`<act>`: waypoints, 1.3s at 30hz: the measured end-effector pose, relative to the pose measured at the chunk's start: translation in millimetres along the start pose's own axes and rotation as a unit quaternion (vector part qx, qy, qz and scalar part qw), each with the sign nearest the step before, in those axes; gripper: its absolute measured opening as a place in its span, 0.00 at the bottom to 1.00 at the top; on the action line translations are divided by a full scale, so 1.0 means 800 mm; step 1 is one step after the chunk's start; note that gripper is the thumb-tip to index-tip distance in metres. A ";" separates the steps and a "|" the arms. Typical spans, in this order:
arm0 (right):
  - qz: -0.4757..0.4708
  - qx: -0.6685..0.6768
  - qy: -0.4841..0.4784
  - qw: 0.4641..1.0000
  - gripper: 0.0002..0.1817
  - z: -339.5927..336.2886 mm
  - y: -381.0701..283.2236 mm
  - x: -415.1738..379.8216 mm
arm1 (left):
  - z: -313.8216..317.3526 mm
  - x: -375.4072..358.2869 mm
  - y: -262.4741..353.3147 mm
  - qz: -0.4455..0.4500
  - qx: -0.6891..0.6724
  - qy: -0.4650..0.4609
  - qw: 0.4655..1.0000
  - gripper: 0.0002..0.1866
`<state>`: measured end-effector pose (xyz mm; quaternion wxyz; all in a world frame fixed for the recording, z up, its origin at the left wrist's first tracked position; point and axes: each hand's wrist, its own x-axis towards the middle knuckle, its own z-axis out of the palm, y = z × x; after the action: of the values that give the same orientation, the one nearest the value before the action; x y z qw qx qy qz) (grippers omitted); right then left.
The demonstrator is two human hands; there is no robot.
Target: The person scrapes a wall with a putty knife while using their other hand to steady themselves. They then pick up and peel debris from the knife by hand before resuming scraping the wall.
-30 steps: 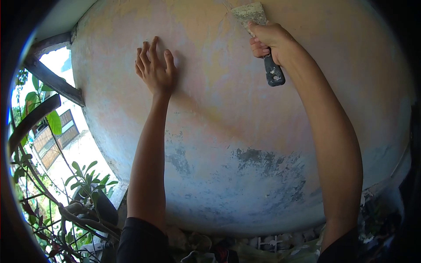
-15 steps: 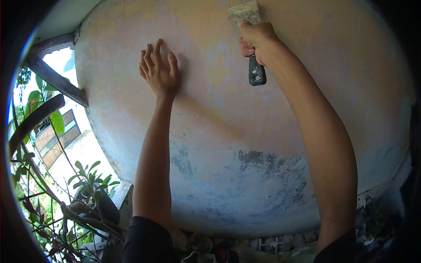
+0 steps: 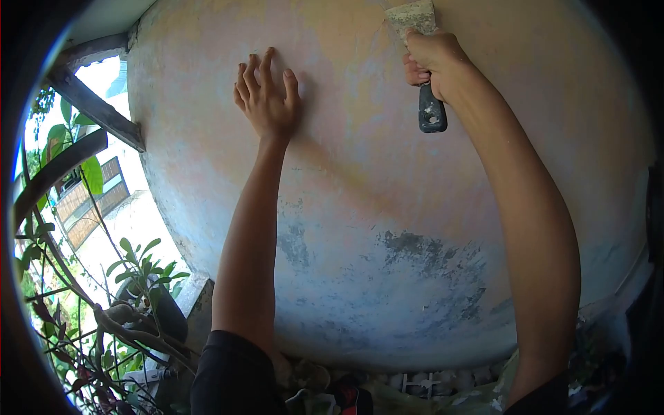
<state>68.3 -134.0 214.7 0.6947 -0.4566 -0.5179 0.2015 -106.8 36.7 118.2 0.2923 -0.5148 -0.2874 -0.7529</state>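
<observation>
A worn wall [image 3: 360, 166], mottled in pink, yellow and blue paint, fills most of the view. My right hand [image 3: 436, 61] is closed around a putty knife [image 3: 433, 114] at the upper right. Its black handle points down below my fist, and its wide, paint-crusted blade lies against the wall near the top edge. Further left, my left hand [image 3: 268, 97] rests on the wall with its fingers spread and holds nothing. Dark bare patches [image 3: 415, 252] show where paint is gone lower on the wall.
Potted plants [image 3: 149, 277] and bent branches stand at the lower left. Beside the wall's left edge runs a wooden beam [image 3: 97, 111], with a bright outdoor area beyond it. Rubble and assorted objects [image 3: 422, 384] lie along the wall's foot.
Both hands and the wall's marks sit further right in view, as the camera has shifted. My right hand and the putty knife have moved slightly more to the right than the wall marks.
</observation>
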 end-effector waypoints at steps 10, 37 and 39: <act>-0.014 0.010 0.027 0.999 0.16 0.008 0.000 -0.006 | 0.003 0.007 0.001 0.001 0.003 0.007 1.000 0.25; 0.047 -0.008 0.021 0.999 0.12 -0.085 0.064 -0.103 | 0.003 0.004 0.003 0.006 -0.006 0.010 1.000 0.25; 0.143 0.019 0.001 0.990 0.09 -0.139 0.128 -0.179 | 0.001 0.004 0.004 0.001 0.001 0.016 1.000 0.25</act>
<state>133.8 -238.1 46.6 0.6679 -0.5129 -0.4427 0.3080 -104.8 35.2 121.7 0.2982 -0.5025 -0.2828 -0.7606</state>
